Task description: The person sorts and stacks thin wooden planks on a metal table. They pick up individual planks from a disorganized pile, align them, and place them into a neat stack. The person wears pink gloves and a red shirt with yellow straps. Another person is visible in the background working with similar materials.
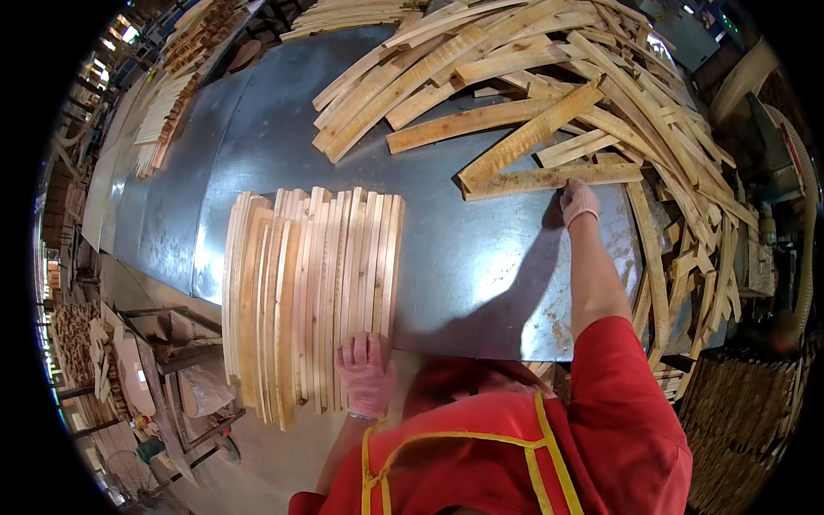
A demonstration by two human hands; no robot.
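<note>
A row of pale wooden strips [330,275] stands packed side by side at the table's near left, its near ends jutting past the edge. My left hand [366,376], in a pinkish glove, lies against the row's near right end with its fingers stretched over the strips, gripping none of them. Farther right, my gloved right hand [579,202] reaches out and pinches the lower edge of a wooden strip [524,180] lying crosswise at the front of a loose heap. Another strip [530,137] slants across that one's left end. My right fingertips are partly hidden.
The heap of wooden strips [481,64] spreads over the far and right side of the metal-topped table [446,249]. Another stack of strips [163,124] sits at the far left. A metal-framed cart [176,360] stands on the floor at left; machinery [764,172] stands at right.
</note>
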